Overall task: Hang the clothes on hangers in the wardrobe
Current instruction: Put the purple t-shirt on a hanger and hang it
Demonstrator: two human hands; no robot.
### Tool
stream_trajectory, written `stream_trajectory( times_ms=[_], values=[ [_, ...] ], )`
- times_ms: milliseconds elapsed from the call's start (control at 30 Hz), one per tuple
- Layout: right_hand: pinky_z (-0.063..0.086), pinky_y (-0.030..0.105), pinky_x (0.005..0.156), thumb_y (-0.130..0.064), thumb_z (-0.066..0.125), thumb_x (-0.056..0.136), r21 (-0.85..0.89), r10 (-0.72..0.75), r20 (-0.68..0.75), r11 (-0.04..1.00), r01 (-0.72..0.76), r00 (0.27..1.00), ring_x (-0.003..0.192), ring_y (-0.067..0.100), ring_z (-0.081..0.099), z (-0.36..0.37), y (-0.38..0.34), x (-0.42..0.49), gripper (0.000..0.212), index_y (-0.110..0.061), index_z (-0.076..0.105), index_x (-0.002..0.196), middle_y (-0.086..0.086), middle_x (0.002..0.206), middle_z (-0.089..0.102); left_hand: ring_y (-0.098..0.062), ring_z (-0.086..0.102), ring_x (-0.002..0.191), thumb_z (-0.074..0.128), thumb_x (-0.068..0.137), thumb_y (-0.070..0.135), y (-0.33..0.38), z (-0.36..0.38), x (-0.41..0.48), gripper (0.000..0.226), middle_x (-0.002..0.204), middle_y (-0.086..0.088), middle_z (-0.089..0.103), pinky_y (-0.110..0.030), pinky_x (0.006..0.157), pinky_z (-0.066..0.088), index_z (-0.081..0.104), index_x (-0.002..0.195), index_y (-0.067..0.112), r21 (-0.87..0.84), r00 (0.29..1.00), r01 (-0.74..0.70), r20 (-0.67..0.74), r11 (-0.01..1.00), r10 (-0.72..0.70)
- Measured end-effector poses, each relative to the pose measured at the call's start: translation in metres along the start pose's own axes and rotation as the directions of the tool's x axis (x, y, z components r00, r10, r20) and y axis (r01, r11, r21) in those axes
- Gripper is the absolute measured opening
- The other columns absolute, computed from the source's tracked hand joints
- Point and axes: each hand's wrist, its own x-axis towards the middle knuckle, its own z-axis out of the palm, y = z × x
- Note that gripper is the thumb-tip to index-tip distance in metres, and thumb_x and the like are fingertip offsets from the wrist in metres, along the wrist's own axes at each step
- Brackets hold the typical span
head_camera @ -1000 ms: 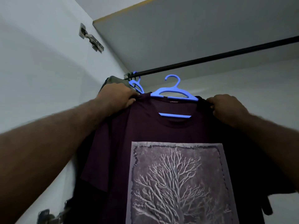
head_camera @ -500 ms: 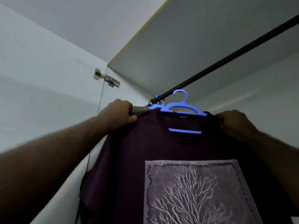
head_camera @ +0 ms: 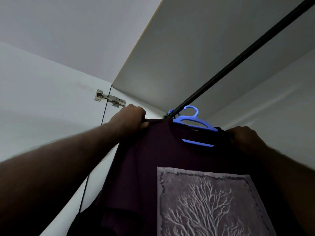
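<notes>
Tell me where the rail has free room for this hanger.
The rail is bare from the hook of the blue hanger rightwards to the frame edge. Its left end is crowded: another hanger hangs there.

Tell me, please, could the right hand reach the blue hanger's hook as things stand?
Probably yes: the hook stands bare above the shirt, nothing between it and the right hand, though that hand grips the shirt's shoulder.
</notes>
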Motion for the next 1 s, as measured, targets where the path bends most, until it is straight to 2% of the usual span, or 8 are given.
stream_trajectory(
  times_ms=[200, 367, 533, 633, 767, 900, 1000],
  values=[
    [0.048, 0.033, 0.075, -0.008, 0.058, 0.089, -0.025, 0.009, -0.001, 1.0, -0.009, 1.0, 0.096, 0.031, 0.066, 0.019, 0.002, 0.026, 0.029, -0.017, 0.075, 0.111, 0.009, 0.107, 0.073, -0.033, 0.059, 0.092, 0.064, 0.087, 0.037, -0.002, 0.022, 0.014, 0.027, 0.092, -0.011, 0.059, -0.037, 0.076, 0.051, 0.068, 0.095, 0.011, -0.006, 0.998, 0.001, -0.057, 1.0, -0.001],
    [0.043, 0.03, 0.074, -0.014, 0.059, 0.093, -0.058, 0.036, 0.018, 0.998, -0.035, 0.999, 0.099, 0.03, 0.065, 0.036, 0.015, 0.028, 0.024, -0.018, 0.074, 0.111, 0.009, 0.11, 0.072, -0.029, 0.057, 0.091, 0.064, 0.089, 0.037, 0.007, 0.041, 0.024, 0.027, 0.095, -0.01, 0.055, -0.035, 0.072, 0.046, 0.067, 0.097, 0.011, -0.034, 0.998, -0.005, -0.06, 0.999, 0.003],
    [0.045, 0.035, 0.084, -0.017, 0.062, 0.094, 0.006, 0.068, -0.03, 0.998, -0.068, 0.997, 0.111, 0.035, 0.062, 0.04, 0.017, 0.036, 0.026, -0.02, 0.073, 0.117, 0.011, 0.121, 0.069, -0.032, 0.058, 0.094, 0.061, 0.09, 0.035, 0.01, 0.045, 0.036, 0.029, 0.101, -0.014, 0.061, -0.036, 0.073, 0.047, 0.065, 0.099, 0.008, 0.036, 0.996, -0.044, -0.075, 0.998, 0.046],
    [0.047, 0.038, 0.09, -0.013, 0.066, 0.091, 0.068, 0.077, -0.058, 0.995, -0.073, 0.995, 0.112, 0.037, 0.062, 0.043, 0.013, 0.044, 0.026, -0.018, 0.074, 0.115, 0.012, 0.121, 0.07, -0.035, 0.06, 0.095, 0.064, 0.089, 0.036, 0.005, 0.04, 0.048, 0.03, 0.103, -0.016, 0.064, -0.038, 0.077, 0.05, 0.066, 0.1, 0.007, 0.079, 0.992, -0.064, -0.1, 0.995, 0.072],
    [0.049, 0.039, 0.091, -0.012, 0.065, 0.09, 0.088, 0.065, -0.067, 0.994, -0.059, 0.996, 0.112, 0.038, 0.062, 0.051, 0.004, 0.053, 0.026, -0.013, 0.074, 0.115, 0.014, 0.122, 0.069, -0.038, 0.061, 0.097, 0.067, 0.087, 0.038, -0.002, 0.036, 0.058, 0.033, 0.102, -0.019, 0.065, -0.042, 0.079, 0.051, 0.066, 0.098, 0.007, 0.115, 0.989, -0.083, -0.111, 0.99, 0.096],
    [0.049, 0.039, 0.088, -0.011, 0.064, 0.091, 0.108, 0.063, -0.074, 0.993, -0.055, 0.995, 0.108, 0.038, 0.062, 0.057, -0.007, 0.067, 0.024, -0.01, 0.075, 0.112, 0.016, 0.118, 0.069, -0.038, 0.057, 0.104, 0.066, 0.088, 0.034, -0.007, 0.034, 0.064, 0.034, 0.103, -0.021, 0.066, -0.039, 0.082, 0.049, 0.068, 0.1, 0.003, 0.13, 0.988, -0.094, -0.114, 0.987, 0.109],
    [0.05, 0.039, 0.088, -0.013, 0.062, 0.091, 0.145, 0.081, -0.072, 0.987, -0.07, 0.994, 0.107, 0.038, 0.062, 0.06, -0.014, 0.075, 0.023, -0.01, 0.075, 0.11, 0.017, 0.114, 0.07, -0.038, 0.057, 0.102, 0.066, 0.087, 0.035, -0.012, 0.032, 0.062, 0.033, 0.102, -0.022, 0.066, -0.039, 0.08, 0.048, 0.068, 0.097, 0.003, 0.149, 0.988, -0.089, -0.115, 0.985, 0.107]
  ],
)
